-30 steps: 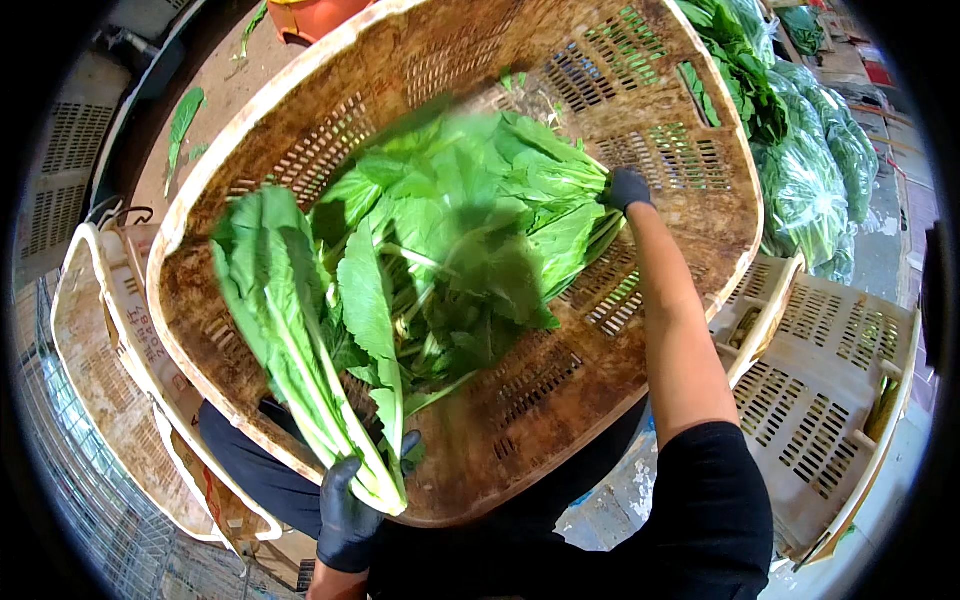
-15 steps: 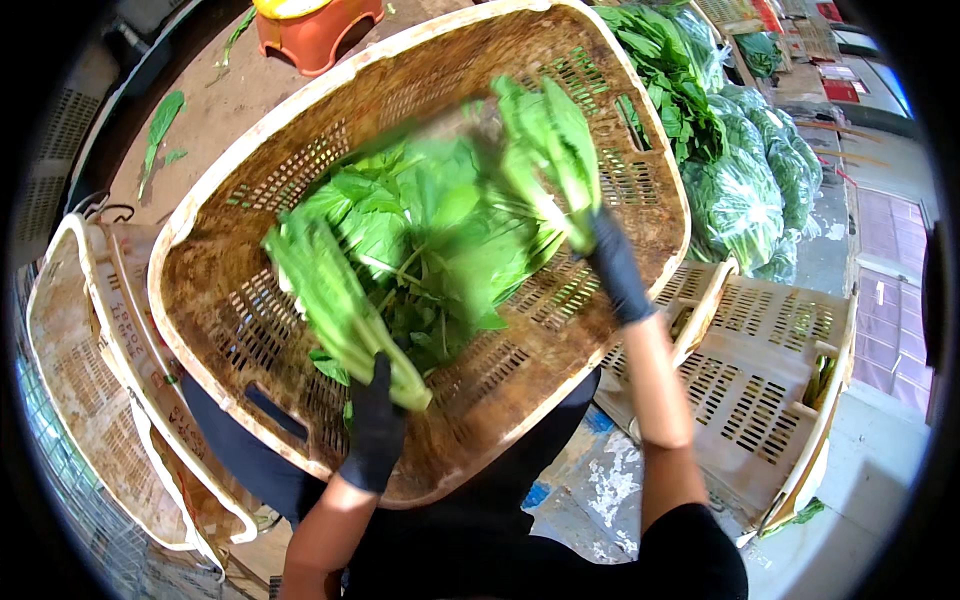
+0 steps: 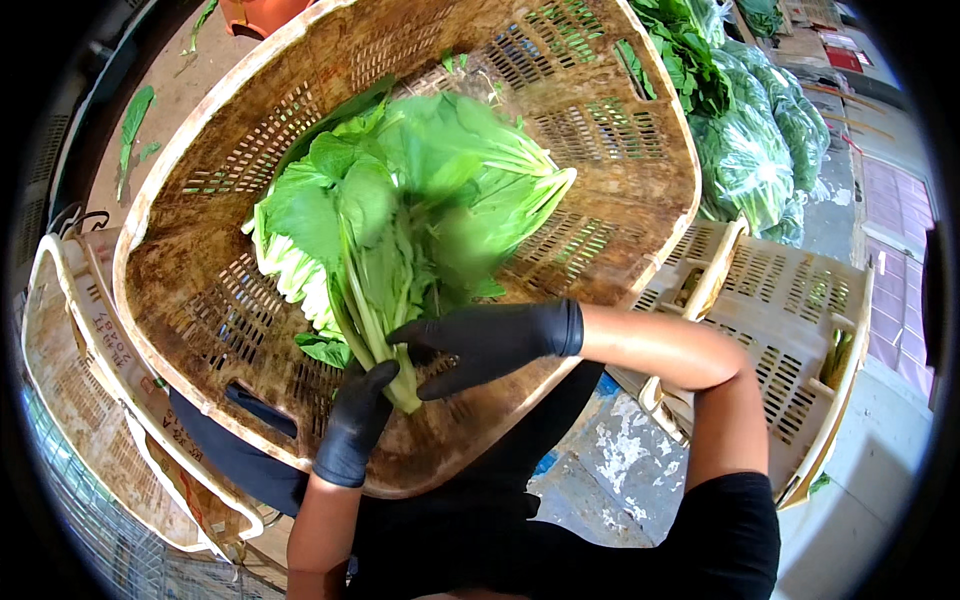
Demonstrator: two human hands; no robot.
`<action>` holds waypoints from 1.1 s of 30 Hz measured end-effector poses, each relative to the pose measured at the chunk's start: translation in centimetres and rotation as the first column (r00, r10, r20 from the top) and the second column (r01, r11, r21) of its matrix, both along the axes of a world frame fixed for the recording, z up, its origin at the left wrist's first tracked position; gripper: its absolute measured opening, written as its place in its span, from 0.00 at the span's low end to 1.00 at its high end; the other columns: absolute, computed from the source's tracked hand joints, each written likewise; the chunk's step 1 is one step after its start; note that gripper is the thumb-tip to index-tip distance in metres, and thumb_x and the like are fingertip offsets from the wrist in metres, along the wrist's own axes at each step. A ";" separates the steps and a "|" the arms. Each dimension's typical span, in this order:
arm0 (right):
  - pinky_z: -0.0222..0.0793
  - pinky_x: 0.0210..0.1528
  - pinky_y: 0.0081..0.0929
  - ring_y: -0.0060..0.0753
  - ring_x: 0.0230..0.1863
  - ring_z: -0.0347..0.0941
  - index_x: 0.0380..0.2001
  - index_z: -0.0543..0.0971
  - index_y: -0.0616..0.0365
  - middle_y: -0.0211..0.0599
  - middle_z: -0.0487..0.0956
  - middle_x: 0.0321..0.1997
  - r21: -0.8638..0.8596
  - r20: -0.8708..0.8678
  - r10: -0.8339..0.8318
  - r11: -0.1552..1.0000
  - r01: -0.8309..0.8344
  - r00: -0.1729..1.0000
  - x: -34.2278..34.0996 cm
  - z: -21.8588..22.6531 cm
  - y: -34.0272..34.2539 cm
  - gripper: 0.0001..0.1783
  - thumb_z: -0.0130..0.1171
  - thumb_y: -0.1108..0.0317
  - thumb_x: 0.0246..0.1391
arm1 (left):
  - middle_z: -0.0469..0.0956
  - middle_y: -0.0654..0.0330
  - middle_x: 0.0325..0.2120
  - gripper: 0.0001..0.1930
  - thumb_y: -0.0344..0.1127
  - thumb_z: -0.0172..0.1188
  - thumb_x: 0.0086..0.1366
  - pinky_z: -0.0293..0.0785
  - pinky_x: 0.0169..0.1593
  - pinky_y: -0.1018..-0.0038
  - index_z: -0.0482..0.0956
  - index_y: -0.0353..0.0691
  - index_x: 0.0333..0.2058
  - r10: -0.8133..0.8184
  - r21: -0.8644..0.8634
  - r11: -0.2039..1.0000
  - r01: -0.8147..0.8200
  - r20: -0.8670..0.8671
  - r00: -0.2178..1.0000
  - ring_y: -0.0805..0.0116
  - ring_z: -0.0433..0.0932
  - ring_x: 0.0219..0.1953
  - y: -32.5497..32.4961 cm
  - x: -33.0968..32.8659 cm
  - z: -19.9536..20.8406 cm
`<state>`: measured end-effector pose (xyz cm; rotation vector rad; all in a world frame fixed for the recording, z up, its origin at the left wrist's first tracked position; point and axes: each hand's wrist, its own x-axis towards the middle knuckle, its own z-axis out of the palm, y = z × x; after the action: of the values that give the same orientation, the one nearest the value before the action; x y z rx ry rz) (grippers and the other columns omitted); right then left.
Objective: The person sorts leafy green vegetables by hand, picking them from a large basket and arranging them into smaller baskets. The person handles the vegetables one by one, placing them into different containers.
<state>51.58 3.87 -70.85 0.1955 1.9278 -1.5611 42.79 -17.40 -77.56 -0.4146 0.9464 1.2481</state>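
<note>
A large, brown-stained plastic crate (image 3: 480, 372) is tilted in front of me, with several bunches of leafy greens (image 3: 520, 190) lying inside. In my gloved left hand (image 3: 357, 415), low over the crate's near side, is a bunch of leafy greens (image 3: 360, 295) gripped near its pale stem ends. The leaves of that bunch point away from me and partly blur. My gloved right hand (image 3: 490, 345) reaches across from the right. Its fingers are stretched and apart, the tips against the same stems. Both gloves are black.
Stained crates (image 3: 95, 350) stand at the left, and a whitish crate (image 3: 770, 350) at the right. Clear bags of greens (image 3: 745, 160) are piled at the far right. Part of an orange stool (image 3: 265, 14) shows at the top; a loose leaf (image 3: 132, 130) lies on the ground.
My right hand has let go of its bunch, now lying in the crate, and moved left to the left hand's stems. The left hand's bunch has swung more upright.
</note>
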 end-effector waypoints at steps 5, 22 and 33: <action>0.71 0.42 0.36 0.45 0.38 0.76 0.40 0.76 0.61 0.47 0.79 0.36 0.221 -0.384 -0.218 0.922 0.319 0.897 1.7 -12.5 11.9 0.19 0.61 0.61 0.47 | 0.69 0.52 0.48 0.28 0.29 0.49 0.53 0.67 0.56 0.63 0.61 0.34 0.55 0.316 -0.157 0.939 -0.306 0.044 0.948 0.58 0.71 0.50 -1.9 -0.2 0.4; 0.71 0.42 0.36 0.49 0.38 0.76 0.49 0.72 0.57 0.50 0.78 0.38 0.774 -0.514 -0.242 0.282 0.567 0.823 5.9 -3.7 15.7 0.27 0.62 0.57 0.47 | 0.39 0.56 0.66 0.45 0.22 0.54 0.56 0.45 0.64 0.70 0.34 0.42 0.66 -0.036 -0.103 0.991 -0.084 -0.819 0.573 0.63 0.47 0.64 0.0 1.0 1.8; 0.68 0.36 0.41 0.49 0.32 0.71 0.40 0.72 0.58 0.45 0.73 0.30 0.175 -0.387 -0.210 0.940 0.295 0.898 0.3 -3.1 -10.0 0.19 0.56 0.72 0.40 | 0.59 0.56 0.59 0.37 0.55 0.49 0.63 0.58 0.61 0.68 0.46 0.47 0.65 0.249 0.048 0.968 -0.245 -0.281 0.927 0.65 0.60 0.59 -1.4 0.5 -0.4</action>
<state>51.91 -6.16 -73.95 0.2826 2.4623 -1.6239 43.30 -18.79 -77.99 -0.3572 1.1566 1.5733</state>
